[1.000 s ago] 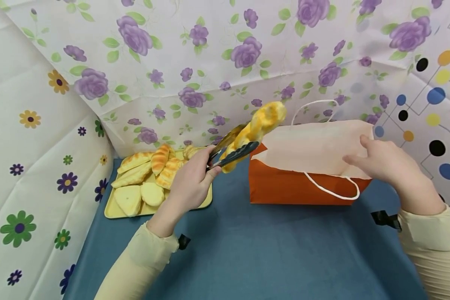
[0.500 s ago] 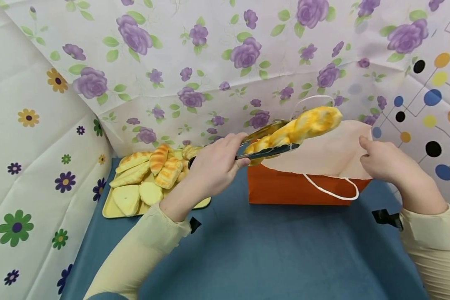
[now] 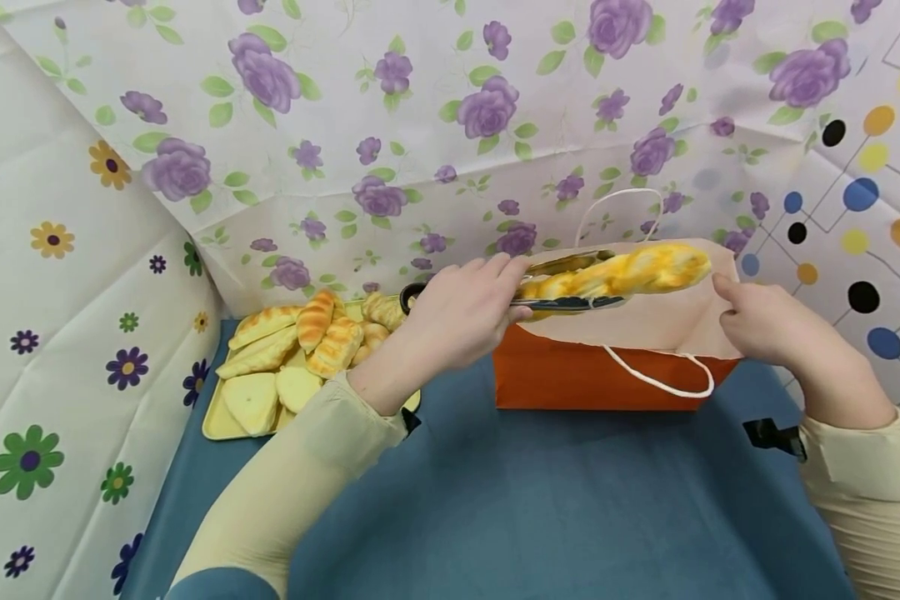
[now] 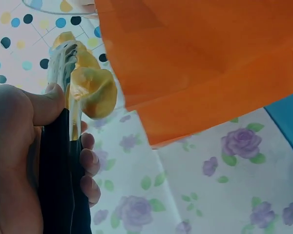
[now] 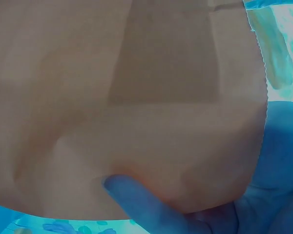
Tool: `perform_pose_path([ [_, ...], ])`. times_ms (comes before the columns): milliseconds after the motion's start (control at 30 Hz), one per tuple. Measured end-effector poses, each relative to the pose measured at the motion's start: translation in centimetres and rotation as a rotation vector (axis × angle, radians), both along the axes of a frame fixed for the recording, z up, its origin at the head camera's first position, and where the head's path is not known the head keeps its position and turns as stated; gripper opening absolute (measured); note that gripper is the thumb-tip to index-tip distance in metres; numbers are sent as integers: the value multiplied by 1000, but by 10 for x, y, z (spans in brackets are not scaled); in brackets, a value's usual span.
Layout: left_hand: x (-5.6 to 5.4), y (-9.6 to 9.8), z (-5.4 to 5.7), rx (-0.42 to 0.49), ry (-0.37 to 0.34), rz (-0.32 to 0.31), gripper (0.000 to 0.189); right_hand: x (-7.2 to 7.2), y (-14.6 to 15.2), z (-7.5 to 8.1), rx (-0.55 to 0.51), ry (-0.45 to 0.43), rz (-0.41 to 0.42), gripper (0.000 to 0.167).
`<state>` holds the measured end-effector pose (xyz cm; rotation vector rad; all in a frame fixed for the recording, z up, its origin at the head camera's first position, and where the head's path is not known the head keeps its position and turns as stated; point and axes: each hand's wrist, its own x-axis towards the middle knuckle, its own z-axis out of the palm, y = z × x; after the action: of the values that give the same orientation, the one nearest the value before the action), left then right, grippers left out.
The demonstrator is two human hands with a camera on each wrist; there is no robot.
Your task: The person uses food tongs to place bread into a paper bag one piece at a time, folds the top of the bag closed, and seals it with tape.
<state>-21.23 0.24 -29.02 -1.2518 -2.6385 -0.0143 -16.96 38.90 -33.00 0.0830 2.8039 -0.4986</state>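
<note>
My left hand point(image 3: 461, 312) grips a pair of tongs point(image 4: 61, 170) by the black handles, thumb on one side and fingers curled on the other. Between the tong arms lies a long yellow twisted bread point(image 3: 656, 271), held nearly level over the mouth of an orange paper bag point(image 3: 592, 379). The bread's far end reaches close to my right hand point(image 3: 776, 329). That hand pinches the bag's right rim, with the thumb point(image 5: 136, 200) against the paper in the right wrist view. The bag stands upright with its pale inside showing; its floor is hidden.
A yellow tray point(image 3: 221, 427) with several breads point(image 3: 333, 346) stands at the left, partly behind my left arm. White rope handles point(image 3: 663, 385) hang at the bag's front and rise at its back. Patterned sheets point(image 3: 375, 108) enclose the blue-covered table point(image 3: 540, 500).
My left hand has moved right with the tongs and bread, from left of the bag to over its opening, and the bread has levelled. The right hand has closed on the bag's rim.
</note>
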Motion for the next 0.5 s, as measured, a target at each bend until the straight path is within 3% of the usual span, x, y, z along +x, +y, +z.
perform_pose_path([
  [233, -2, 23, 16, -76, 62, -17, 47, 1, -2, 1, 30, 50, 11, 60],
  [400, -4, 38, 17, -176, 66, 14, 52, 4, -3, 1, 28, 78, 11, 57],
  [500, -6, 43, 14, -220, 70, 26, 52, 3, -4, 3, 28, 50, 16, 59],
])
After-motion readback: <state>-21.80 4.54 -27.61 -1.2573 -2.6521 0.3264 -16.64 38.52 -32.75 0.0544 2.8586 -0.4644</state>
